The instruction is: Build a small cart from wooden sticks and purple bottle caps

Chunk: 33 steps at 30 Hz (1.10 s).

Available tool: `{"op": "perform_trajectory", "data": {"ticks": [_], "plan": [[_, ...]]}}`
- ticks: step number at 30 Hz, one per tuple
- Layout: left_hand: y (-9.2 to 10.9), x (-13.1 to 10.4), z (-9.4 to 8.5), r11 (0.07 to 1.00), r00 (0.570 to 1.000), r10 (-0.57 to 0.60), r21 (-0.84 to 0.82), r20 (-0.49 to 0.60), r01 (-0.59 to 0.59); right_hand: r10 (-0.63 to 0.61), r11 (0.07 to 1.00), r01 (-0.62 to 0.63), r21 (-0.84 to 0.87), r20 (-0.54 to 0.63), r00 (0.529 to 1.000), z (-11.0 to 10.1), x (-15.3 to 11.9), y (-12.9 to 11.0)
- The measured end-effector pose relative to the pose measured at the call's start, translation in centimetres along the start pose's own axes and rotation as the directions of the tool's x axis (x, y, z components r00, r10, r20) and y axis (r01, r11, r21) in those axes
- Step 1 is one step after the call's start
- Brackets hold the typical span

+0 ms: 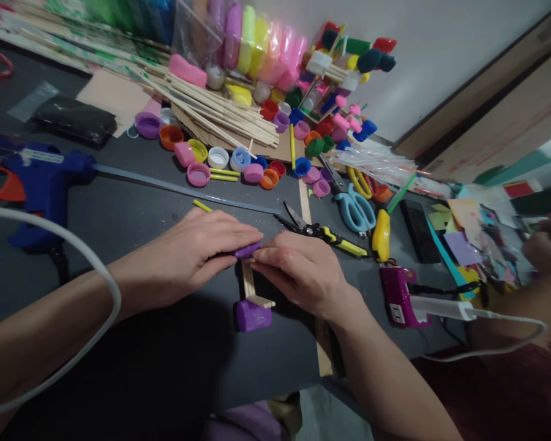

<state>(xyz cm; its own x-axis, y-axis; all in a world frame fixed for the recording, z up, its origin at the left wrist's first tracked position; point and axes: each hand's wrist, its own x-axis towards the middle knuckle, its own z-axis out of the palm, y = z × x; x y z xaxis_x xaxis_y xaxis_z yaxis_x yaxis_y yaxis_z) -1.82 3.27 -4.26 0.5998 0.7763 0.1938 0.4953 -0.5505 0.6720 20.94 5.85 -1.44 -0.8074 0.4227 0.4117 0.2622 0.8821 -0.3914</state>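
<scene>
My left hand (202,248) is closed, its thumb and fingers pinching a small purple piece (248,250), perhaps clay or a cap. From the other side my right hand (303,269) pinches the same piece at the top end of some thin wooden sticks (248,278). These sticks run down toward me to a second purple piece (253,316), rounded and block-like, lying on the dark table. Short crosswise sticks (262,302) rest at its upper edge. My fingers partly cover the upper purple piece.
Beyond my hands lie black-and-yellow cutters (326,234), blue-handled scissors (356,209) and colourful bottle caps (218,157). A blue glue gun (41,184) with a long glue stick (183,187) is on the left. A white cable (96,263) crosses my left forearm. Another person's arm (509,306) is at right.
</scene>
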Motion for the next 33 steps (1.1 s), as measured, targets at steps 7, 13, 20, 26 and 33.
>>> {"op": "perform_trajectory", "data": {"ticks": [7,13,20,26,33], "plan": [[0.06,-0.03,-0.02,1.000,1.000,-0.001,-0.004,-0.005,0.001,0.012,1.000,-0.012,0.000,0.009,1.000,0.01,-0.05,-0.02],[0.07,0.01,-0.02,1.000,1.000,0.000,-0.005,-0.001,0.000,0.011,1.000,-0.011,-0.016,0.013,1.000,0.06,-0.10,-0.03],[0.14,-0.02,-0.08,1.000,1.000,-0.006,-0.003,-0.003,0.006,0.012,0.999,-0.012,-0.039,0.009,1.000,-0.02,-0.11,-0.16],[0.09,0.02,-0.01,1.000,1.000,-0.007,-0.006,-0.003,0.007,0.016,0.999,-0.015,-0.039,0.017,1.000,0.01,0.00,-0.12],[0.28,0.14,-0.18,1.000,1.000,-0.017,-0.009,0.014,0.017,0.022,0.999,-0.021,-0.035,0.012,1.000,0.04,-0.05,-0.11]]}}
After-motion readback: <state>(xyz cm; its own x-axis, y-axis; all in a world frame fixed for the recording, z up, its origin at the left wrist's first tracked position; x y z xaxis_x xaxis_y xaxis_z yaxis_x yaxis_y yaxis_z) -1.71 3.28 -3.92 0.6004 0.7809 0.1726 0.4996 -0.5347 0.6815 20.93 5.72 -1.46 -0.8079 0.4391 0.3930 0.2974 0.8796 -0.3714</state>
